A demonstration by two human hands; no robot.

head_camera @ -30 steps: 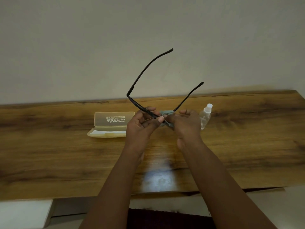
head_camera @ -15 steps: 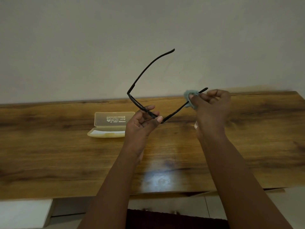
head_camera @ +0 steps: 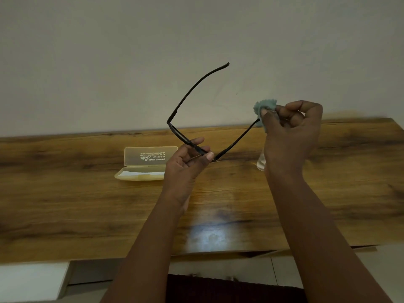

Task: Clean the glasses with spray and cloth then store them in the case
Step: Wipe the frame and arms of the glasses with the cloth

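Glasses (head_camera: 188, 141) pinched in left hand (head_camera: 185, 162); right hand (head_camera: 290, 132) grips cloth (head_camera: 263, 106) around one arm tip, above table (head_camera: 65, 204).

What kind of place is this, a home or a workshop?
Probably a home room, not a workshop: a long brown wood-grain tabletop against a plain pale wall, with pale floor tiles below. On it lies only an open translucent yellowish plastic glasses case.

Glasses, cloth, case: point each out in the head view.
glasses (head_camera: 197, 85), head view, on the upper temple arm.
cloth (head_camera: 261, 105), head view, on the bunched fabric.
case (head_camera: 150, 156), head view, on the open lid.
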